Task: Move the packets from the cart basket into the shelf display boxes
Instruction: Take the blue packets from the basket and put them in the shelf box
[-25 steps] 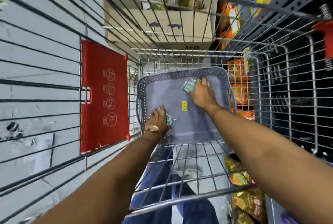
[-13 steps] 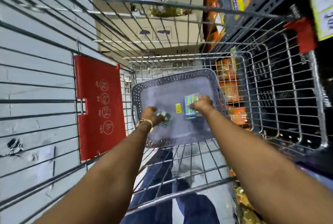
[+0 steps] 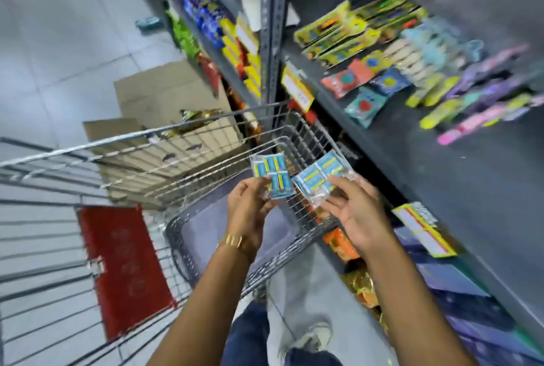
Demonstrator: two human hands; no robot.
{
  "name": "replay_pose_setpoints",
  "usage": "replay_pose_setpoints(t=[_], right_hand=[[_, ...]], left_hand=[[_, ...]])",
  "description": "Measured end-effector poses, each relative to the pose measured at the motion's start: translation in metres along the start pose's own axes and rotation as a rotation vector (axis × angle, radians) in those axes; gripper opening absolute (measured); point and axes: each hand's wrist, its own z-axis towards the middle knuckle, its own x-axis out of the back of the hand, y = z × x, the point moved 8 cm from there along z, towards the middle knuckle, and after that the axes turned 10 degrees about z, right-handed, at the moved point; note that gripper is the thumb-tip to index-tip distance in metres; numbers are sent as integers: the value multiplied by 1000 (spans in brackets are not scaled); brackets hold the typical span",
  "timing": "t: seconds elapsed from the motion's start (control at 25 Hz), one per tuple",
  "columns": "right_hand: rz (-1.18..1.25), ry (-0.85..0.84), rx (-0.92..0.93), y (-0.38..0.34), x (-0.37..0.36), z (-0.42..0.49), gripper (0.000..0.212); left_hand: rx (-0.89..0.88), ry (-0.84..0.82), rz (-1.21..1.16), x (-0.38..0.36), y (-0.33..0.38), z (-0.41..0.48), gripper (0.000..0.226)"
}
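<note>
My left hand grips a clear bundle of blue and yellow packets above the grey plastic basket inside the wire cart. My right hand holds a second bundle of blue packets by its lower edge, just right of the first. Both bundles hover over the cart's right side, below the dark shelf. Yellow-green display boxes stand at the shelf's back.
The shelf carries flat packs in red, teal and blue and rows of purple, pink and yellow items. A cardboard box sits on the floor beyond the cart. A red flap hangs on the cart's left. Snack bags fill lower shelves.
Both hands have lifted out of the grey basket, each with a packet bundle, and risen toward the shelf. My view has swung up and right from the cart to the shelf.
</note>
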Motion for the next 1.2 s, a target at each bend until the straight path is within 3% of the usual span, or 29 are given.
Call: replay_pose_setpoints(t=[0.12,0.32,0.48,0.68,0.8,0.92,1.04,1.2], right_hand=[[111,48,232,-65,42,-64,10],[253,133,547,-147,116,-145,11],[353,270,768,-185,192,-200,8],[446,532,927,-189,301,-260,33],[518,707,964,-178,371,-290,40],[308,908,882,-164,429,-314,35],[5,1155,679,-152,459,-332,44],[-231,1246,549,-153,472,-352,42]], left_hand=[[-53,-210,21,-65,17,-54,18],[-168,-587,168,-188,31,-134,16],[-176,-837,324,-282,-3,-194,18],[-136,-1013,527,-362,-76,-254,25],[-254,-1116,801,-395,-120,-288,48],[-395,-1277,955,-425,-159,-326,71],[-603,-1336,1179,-446,-190,-349,70],[-725,-1359,1422,-459,-222,-370,70]])
